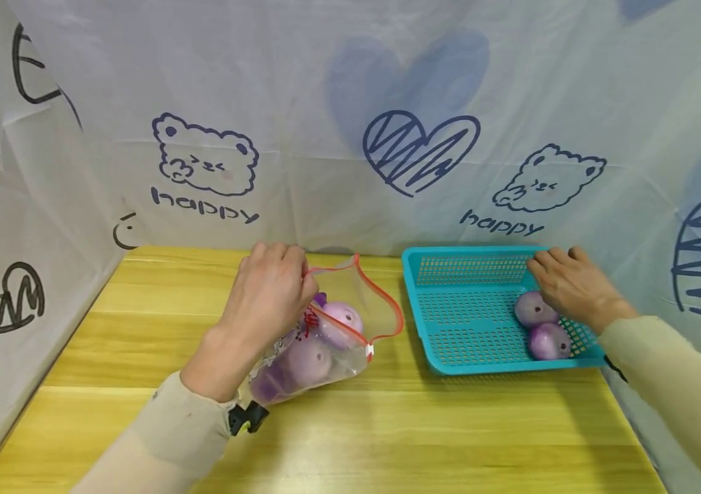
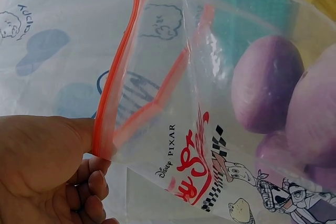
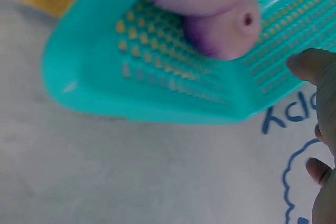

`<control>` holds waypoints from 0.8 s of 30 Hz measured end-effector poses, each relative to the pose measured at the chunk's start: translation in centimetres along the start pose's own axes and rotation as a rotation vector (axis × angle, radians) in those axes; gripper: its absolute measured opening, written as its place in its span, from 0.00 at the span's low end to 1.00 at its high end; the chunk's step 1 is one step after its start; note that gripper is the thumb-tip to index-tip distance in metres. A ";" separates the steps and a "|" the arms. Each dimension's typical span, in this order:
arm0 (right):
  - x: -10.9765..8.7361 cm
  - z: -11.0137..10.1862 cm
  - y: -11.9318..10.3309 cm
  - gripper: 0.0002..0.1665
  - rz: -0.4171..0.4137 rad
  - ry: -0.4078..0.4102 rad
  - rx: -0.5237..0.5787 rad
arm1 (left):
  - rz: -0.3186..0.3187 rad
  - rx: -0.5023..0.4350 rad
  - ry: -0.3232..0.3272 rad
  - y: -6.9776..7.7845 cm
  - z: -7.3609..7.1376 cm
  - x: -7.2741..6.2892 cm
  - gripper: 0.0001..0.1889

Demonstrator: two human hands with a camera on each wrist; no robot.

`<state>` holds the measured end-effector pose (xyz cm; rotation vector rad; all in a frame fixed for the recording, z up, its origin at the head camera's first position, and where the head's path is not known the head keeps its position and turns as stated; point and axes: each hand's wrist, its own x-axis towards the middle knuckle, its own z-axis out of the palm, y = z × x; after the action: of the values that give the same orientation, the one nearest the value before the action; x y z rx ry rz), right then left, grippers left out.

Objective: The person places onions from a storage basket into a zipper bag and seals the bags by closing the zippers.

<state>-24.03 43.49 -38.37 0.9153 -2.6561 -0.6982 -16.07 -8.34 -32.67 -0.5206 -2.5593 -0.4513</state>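
My left hand (image 1: 266, 288) pinches the red-edged mouth of a clear zip bag (image 2: 178, 103), thumb on one side and fingers on the other. Inside the bag lie several purple-and-pale rounded toys (image 1: 309, 360), some with a small dark hole. At the right, my right hand (image 1: 572, 285) hovers by the back right corner of a turquoise basket (image 1: 458, 329), fingers loosely bent. The right wrist view has its thumb (image 3: 310, 65) overlapping the basket's wall, a gap between thumb and fingers. Two similar toys (image 1: 535, 309) lie in the basket, close below that hand.
The bag and basket stand on a yellow wood-grain table (image 1: 350, 439), the basket towards its right edge. A white curtain (image 1: 301, 82) printed with bears and hearts hangs behind and along both sides. The bag's white zip slider (image 1: 370, 350) sits at its front corner.
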 end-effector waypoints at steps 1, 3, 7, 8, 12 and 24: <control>-0.2 0.2 0.1 0.17 -0.005 -0.031 -0.006 | 0.001 0.000 -0.001 0.0 0.0 0.0 0.05; -0.6 0.6 0.3 0.21 -0.025 -0.091 -0.017 | 0.000 0.000 -0.006 0.0 0.0 0.0 0.06; -1.3 1.6 0.4 0.35 -0.081 -0.207 -0.047 | -0.007 0.004 -0.012 0.0 0.0 0.0 0.06; -1.4 1.9 0.4 0.37 -0.098 -0.230 -0.057 | -0.008 0.005 -0.013 0.0 0.0 0.0 0.05; -1.5 2.6 0.0 0.42 -0.148 -0.283 -0.090 | -0.005 0.000 -0.019 0.0 0.0 0.0 0.05; -1.6 4.4 -0.3 0.50 -0.173 -0.262 -0.147 | 0.001 -0.013 -0.039 0.1 0.2 -0.2 0.05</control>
<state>-24.24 45.90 -42.44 1.0876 -2.7196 -1.1077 -15.99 -8.22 -32.93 -0.5398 -2.5951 -0.4622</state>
